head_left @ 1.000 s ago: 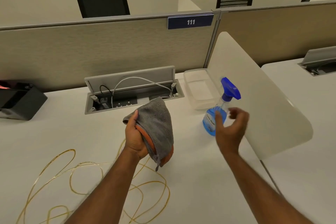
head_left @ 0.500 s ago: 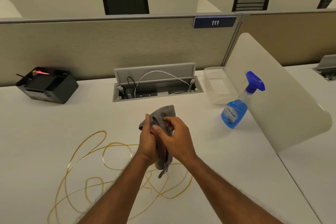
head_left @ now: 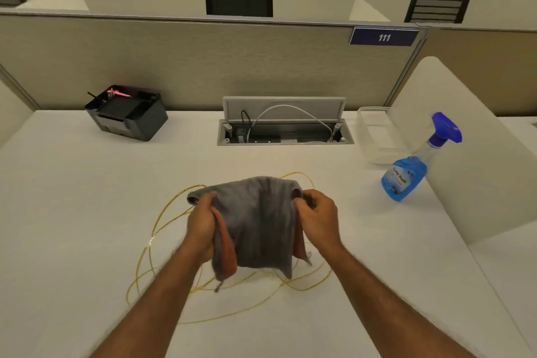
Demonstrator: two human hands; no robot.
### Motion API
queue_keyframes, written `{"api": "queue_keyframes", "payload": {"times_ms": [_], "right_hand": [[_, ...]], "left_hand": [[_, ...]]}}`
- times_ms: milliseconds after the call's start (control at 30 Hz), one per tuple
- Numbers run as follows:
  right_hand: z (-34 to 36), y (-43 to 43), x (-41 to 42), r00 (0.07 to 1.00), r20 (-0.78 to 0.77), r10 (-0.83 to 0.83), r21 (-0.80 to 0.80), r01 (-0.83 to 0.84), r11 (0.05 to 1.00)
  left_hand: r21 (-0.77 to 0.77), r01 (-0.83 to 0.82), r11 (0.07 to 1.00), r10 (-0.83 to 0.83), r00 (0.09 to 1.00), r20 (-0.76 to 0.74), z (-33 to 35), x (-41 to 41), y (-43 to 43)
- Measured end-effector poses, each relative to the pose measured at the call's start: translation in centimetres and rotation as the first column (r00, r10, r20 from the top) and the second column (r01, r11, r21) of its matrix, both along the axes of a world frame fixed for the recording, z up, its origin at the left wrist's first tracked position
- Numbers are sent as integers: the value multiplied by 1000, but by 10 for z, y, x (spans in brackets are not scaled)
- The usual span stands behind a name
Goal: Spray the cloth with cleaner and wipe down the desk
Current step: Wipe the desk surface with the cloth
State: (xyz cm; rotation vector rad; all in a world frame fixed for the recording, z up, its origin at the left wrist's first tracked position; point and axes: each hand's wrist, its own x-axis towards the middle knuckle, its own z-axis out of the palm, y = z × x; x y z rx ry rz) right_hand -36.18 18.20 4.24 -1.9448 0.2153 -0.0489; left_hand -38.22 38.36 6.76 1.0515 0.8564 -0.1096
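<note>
Desk (head_left: 72, 212), white and matte, fills the view, backed by a beige fabric partition (head_left: 189, 64) along its far edge. At ten o'clock, against that partition, sits a black plastic organiser tray (head_left: 128, 115) with a few small items in it, too small to identify. Thin yellow cable (head_left: 162, 212) lies in loose loops on the desk at centre, partly hidden under the arms and cloth. Left hand (head_left: 202, 222) is closed on the left edge of a grey microfibre cloth with an orange underside (head_left: 261, 221); the cloth is held spread out above the cable loops, its lower edge hanging free. Right hand (head_left: 319, 218) is pinched shut on the cloth's right edge. At twelve o'clock, a grey cable hatch (head_left: 284, 125) set into the desk stands with lid raised, a white wire arching inside. At two o'clock, a clear plastic box (head_left: 374, 136) rests by a white curved side divider (head_left: 465, 168). Just nearer, a clear spray bottle with blue liquid and blue trigger head (head_left: 412, 166) stands on the desk beside that divider, well apart from both hands. A navy plate reading 111 (head_left: 383, 37) is fixed to the partition top.
</note>
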Motion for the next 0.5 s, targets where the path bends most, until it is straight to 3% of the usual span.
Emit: {"api": "queue_keyframes", "payload": {"times_ms": [233, 500], "right_hand": [[-24, -13, 16, 969, -245, 34, 85, -14, 996], [-50, 1, 49, 954, -271, 127, -86, -156, 984]], "left_hand": [[257, 97, 962, -79, 994, -79, -22, -21, 57], [302, 227, 926, -162, 961, -225, -62, -33, 66]]}}
